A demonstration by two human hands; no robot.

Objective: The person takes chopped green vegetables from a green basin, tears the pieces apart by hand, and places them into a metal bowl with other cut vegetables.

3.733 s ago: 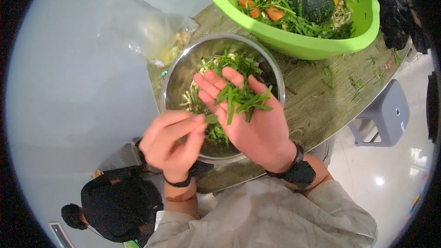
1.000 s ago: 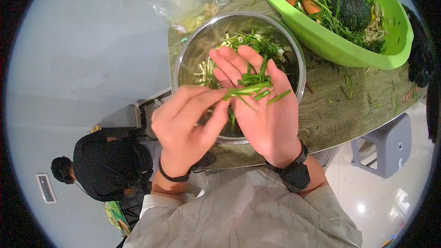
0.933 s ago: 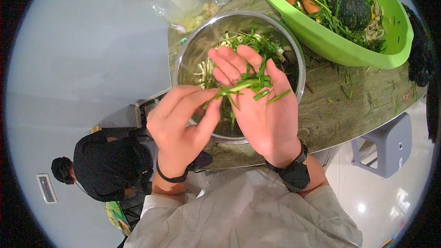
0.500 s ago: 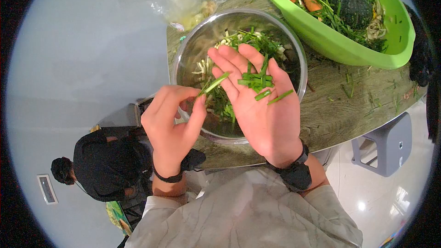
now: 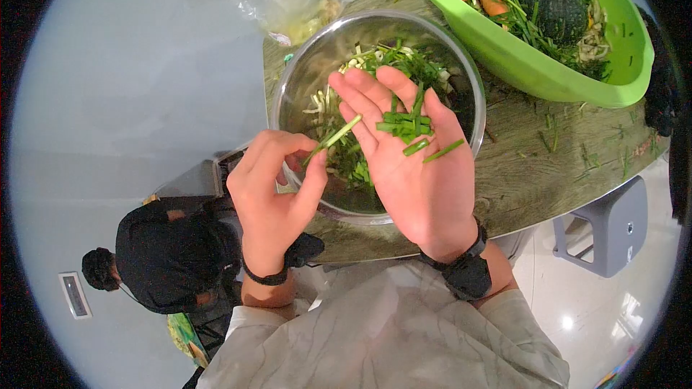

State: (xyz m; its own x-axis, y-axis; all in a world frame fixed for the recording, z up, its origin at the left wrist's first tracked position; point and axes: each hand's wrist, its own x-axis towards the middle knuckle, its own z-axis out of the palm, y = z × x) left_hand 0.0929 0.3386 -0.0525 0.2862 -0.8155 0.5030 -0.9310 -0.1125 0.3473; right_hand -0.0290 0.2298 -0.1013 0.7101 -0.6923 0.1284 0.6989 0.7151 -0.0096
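A green stem piece (image 5: 342, 132) is pinched between the thumb and forefinger of my left hand (image 5: 276, 187), over the near left part of a steel bowl (image 5: 476, 101). My right hand (image 5: 418, 166) is held palm up above the bowl, its fingers spread and pointing away from me. Several short cut green stems (image 5: 405, 124) lie on its palm and fingers. Chopped greens (image 5: 411, 63) with white pieces show in the bowl behind and between my hands; my right hand hides part of them.
A green basin (image 5: 519, 79) with carrots, a dark squash (image 5: 551, 1) and greens stands at the back right of the wooden table (image 5: 533, 180). A plastic bag (image 5: 288, 0) lies behind the bowl. A grey stool (image 5: 613, 230) is at right, a person in black (image 5: 169, 256) at left.
Both hands have shifted very slightly to the right in view. The stem in my left hand has tilted a little, its paler side now showing more.
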